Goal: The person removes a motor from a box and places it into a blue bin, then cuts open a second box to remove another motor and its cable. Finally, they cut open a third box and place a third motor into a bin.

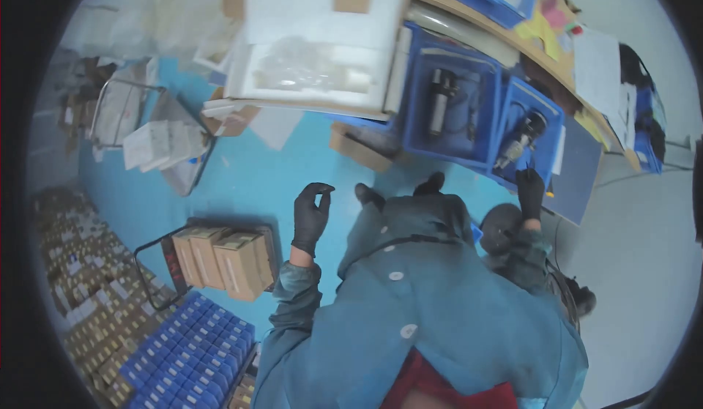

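My left hand (312, 217), in a black glove, is raised over the blue floor, its thumb and forefinger curved apart with a gap between them and nothing seen in it. At the right, my right hand (530, 191), also gloved in black, is at the near edge of a small blue bin (554, 128). Its fingers are pressed together; whether they hold anything is too small to tell. Inside that bin lies a metal and black tool (523, 139). The larger blue bin (412, 135) beside it holds a black and silver tool (441, 102) and dark thin parts.
A white foam-lined box (322, 13) holds plastic-wrapped items. Brown cartons (238, 264) stand on a trolley at the left, near stacked blue bins (190, 350). A cart with white boxes (165, 145) is farther off. Papers (597, 65) lie on the bench at the right.
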Action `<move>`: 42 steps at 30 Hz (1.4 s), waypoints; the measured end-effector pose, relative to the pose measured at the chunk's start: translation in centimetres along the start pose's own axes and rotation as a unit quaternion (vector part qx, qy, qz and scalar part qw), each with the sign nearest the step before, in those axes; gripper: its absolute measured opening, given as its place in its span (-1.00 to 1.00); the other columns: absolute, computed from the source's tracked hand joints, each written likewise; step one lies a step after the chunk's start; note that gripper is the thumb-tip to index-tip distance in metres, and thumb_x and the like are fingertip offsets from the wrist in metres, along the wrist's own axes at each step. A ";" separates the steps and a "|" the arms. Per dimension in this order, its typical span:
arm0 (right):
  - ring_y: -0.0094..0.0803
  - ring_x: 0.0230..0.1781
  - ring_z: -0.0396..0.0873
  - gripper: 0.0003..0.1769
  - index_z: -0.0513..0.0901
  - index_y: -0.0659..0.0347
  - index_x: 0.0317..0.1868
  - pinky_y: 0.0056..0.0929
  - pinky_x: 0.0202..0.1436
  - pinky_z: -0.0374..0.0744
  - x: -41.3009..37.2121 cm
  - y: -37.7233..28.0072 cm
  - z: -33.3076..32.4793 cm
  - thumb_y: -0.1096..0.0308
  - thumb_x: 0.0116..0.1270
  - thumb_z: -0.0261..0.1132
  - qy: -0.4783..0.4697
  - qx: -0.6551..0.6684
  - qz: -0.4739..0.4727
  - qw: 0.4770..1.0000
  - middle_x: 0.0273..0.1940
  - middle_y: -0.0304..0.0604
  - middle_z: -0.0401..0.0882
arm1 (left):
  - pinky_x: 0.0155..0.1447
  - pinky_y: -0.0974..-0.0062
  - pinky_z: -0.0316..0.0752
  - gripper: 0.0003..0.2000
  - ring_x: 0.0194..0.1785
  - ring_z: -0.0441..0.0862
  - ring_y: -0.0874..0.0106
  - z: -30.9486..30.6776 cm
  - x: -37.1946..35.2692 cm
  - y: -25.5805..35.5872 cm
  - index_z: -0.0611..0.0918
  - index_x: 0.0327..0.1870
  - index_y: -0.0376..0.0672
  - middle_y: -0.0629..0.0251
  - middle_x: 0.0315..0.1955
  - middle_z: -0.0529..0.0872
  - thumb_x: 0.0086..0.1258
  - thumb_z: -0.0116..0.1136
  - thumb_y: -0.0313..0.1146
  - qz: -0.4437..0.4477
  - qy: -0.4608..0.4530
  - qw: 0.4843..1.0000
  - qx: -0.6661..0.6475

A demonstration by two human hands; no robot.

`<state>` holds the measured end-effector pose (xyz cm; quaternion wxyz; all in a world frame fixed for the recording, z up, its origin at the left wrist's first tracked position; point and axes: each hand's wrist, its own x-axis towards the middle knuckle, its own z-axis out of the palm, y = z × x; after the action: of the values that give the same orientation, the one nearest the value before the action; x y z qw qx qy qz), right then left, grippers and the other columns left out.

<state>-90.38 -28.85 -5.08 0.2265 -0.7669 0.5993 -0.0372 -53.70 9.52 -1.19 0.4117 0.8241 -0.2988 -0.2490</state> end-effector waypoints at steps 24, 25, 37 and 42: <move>-0.07 0.04 0.64 -0.26 0.37 0.03 0.29 -0.15 -0.22 0.70 5.9 -43.5 8.4 0.38 0.08 0.47 0.066 0.115 -0.419 0.898 0.22 -0.13 0.55 | 0.36 0.06 0.40 -0.64 0.33 0.45 0.06 -7.6 14.1 5.3 0.56 0.25 -0.07 0.05 0.30 0.49 0.47 0.04 -0.32 0.202 0.038 0.973 0.106; -0.06 -0.04 0.68 -0.14 0.29 0.06 0.39 -0.18 -0.22 0.70 6.1 -43.6 9.1 0.37 0.09 0.51 0.074 0.054 -0.416 0.905 0.33 -0.08 0.43 | 0.36 0.03 0.39 -0.63 0.35 0.44 0.04 -8.5 14.8 4.8 0.55 0.28 -0.06 0.03 0.30 0.49 0.48 0.03 -0.31 0.217 0.029 0.968 0.120; -0.02 0.01 0.64 -0.14 0.36 -0.04 0.43 -0.14 -0.15 0.67 1.1 -47.0 3.4 0.60 0.07 0.37 0.030 0.001 -0.301 0.953 0.34 -0.12 0.37 | 0.23 0.24 0.52 -0.74 0.14 0.62 0.19 -19.1 19.3 -1.6 0.68 0.03 -0.17 0.14 0.03 0.69 0.44 -0.01 -0.56 0.250 0.043 0.967 -0.031; -0.02 0.35 0.44 -0.17 0.39 0.10 0.41 -0.16 0.25 0.61 -4.9 -46.9 1.9 0.75 0.09 0.34 -0.128 0.109 -0.247 0.954 0.37 -0.08 0.41 | 0.16 0.26 0.56 -0.76 0.02 0.65 0.21 -22.0 20.8 -3.0 0.68 -0.05 -0.22 0.15 -0.11 0.74 0.47 -0.07 -0.60 0.204 0.152 0.965 -0.063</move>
<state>-48.77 -15.24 12.66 0.3674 -0.8601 0.3490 -0.0591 -23.89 8.08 4.72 0.5455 0.7464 -0.3779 -0.0495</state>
